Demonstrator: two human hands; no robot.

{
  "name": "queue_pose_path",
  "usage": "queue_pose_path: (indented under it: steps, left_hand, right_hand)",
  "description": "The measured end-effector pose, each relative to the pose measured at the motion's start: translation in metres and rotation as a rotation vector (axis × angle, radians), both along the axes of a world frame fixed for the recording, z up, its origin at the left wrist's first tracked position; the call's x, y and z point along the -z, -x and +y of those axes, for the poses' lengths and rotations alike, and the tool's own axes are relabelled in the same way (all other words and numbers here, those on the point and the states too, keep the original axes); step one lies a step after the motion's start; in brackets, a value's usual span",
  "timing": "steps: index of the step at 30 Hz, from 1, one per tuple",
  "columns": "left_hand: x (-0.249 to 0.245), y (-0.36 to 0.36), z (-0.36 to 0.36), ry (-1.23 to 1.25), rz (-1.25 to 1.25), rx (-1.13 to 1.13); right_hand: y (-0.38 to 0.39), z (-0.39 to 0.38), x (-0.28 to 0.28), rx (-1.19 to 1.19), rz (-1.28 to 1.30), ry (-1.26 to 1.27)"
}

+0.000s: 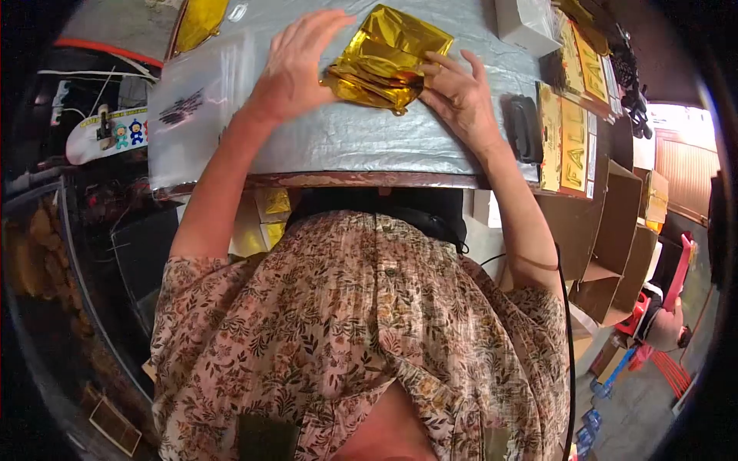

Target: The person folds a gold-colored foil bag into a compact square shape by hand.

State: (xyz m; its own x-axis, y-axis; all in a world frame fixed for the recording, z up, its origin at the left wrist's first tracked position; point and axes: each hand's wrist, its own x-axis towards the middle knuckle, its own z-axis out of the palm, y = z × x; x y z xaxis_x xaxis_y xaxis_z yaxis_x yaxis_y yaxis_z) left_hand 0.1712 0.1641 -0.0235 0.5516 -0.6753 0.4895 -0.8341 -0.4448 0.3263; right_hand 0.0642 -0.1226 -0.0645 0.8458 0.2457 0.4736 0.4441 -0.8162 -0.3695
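Observation:
A shiny, crinkled gold foil piece (384, 65) lies bunched on the silvery table covering (346, 146), its lower part gathered into folds. My left hand (300, 61) is at its left side, fingers stretched out and raised, with the thumb close to the foil's edge. On the right side, my right hand (460, 92) has its thumb and a finger at the foil's right edge, pinching it, while another finger points up. The foil's underside is hidden.
Clear plastic sleeves (196, 107) lie at the table's left, with more gold foil (201, 23) behind. A dark object (523, 127) sits right, beside yellow boxes (573, 142) marked "FALL". Cardboard boxes (615, 238) stand off the right side. Another person (665, 319) is farther right.

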Motion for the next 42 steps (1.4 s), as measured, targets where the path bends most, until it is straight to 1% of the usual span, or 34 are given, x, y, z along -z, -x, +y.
queue_pose_path:
  steps: [1, 2, 4, 6, 8, 9, 11, 13, 14, 16, 18, 21, 28, 34, 36, 37, 39, 40, 42]
  left_hand:
    - [-0.009, 0.017, -0.003, -0.056, -0.107, -0.003]
    - [-0.006, 0.030, -0.008, -0.059, -0.099, -0.002]
    - [0.003, 0.051, -0.021, -0.104, 0.032, 0.031]
    - [0.012, 0.061, -0.032, -0.078, 0.028, 0.032]
    - [0.018, 0.065, -0.041, -0.040, 0.152, 0.001]
    - [0.020, 0.067, -0.045, 0.038, 0.077, -0.004]
    - [0.029, 0.065, -0.045, 0.017, 0.075, 0.001]
    - [0.036, 0.068, -0.042, -0.007, 0.074, 0.006]
    - [0.037, 0.067, -0.042, 0.024, 0.092, 0.006]
    - [0.041, 0.068, -0.042, 0.053, 0.121, 0.012]
    - [0.043, 0.070, -0.043, 0.062, 0.084, 0.004]
    - [0.036, 0.073, -0.047, 0.091, 0.093, -0.002]
    - [0.036, 0.069, -0.047, 0.172, 0.109, 0.017]
    - [0.036, 0.066, -0.047, 0.179, 0.207, -0.016]
    - [0.039, 0.063, -0.049, 0.272, 0.221, -0.010]
    - [0.038, 0.062, -0.051, 0.275, 0.220, -0.011]
    - [0.036, 0.063, -0.053, 0.292, 0.282, -0.093]
    - [0.035, 0.062, -0.053, 0.292, 0.285, -0.096]
    - [0.033, 0.059, -0.053, 0.213, 0.381, -0.140]
  right_hand:
    - [-0.002, -0.001, 0.000, -0.027, 0.001, 0.004]
    - [-0.003, -0.001, -0.002, -0.057, -0.001, 0.009]
    - [-0.002, -0.001, -0.005, -0.067, 0.010, 0.023]
    - [0.000, -0.003, -0.001, -0.045, 0.052, 0.001]
    - [0.002, -0.005, -0.001, -0.053, 0.062, 0.009]
    - [0.003, -0.006, -0.001, -0.056, 0.095, -0.002]
    - [0.004, -0.007, -0.002, -0.055, 0.130, -0.016]
    - [0.006, -0.009, -0.001, -0.065, 0.174, -0.094]
    - [0.005, -0.010, -0.002, -0.060, 0.173, -0.095]
    - [0.008, -0.013, -0.001, -0.057, 0.248, -0.138]
    - [0.007, -0.015, -0.001, -0.060, 0.259, -0.132]
    - [0.007, -0.016, 0.002, -0.073, 0.252, -0.129]
    - [0.009, -0.013, 0.000, -0.061, 0.239, -0.127]
    - [0.008, -0.013, 0.002, -0.052, 0.252, -0.123]
    - [0.009, -0.012, -0.002, -0.049, 0.265, -0.127]
    - [0.009, -0.011, -0.003, -0.049, 0.278, -0.140]
    - [0.008, -0.011, -0.002, -0.043, 0.274, -0.133]
    - [0.008, -0.011, -0.001, -0.035, 0.270, -0.127]
    - [0.006, -0.009, 0.000, -0.030, 0.266, -0.132]
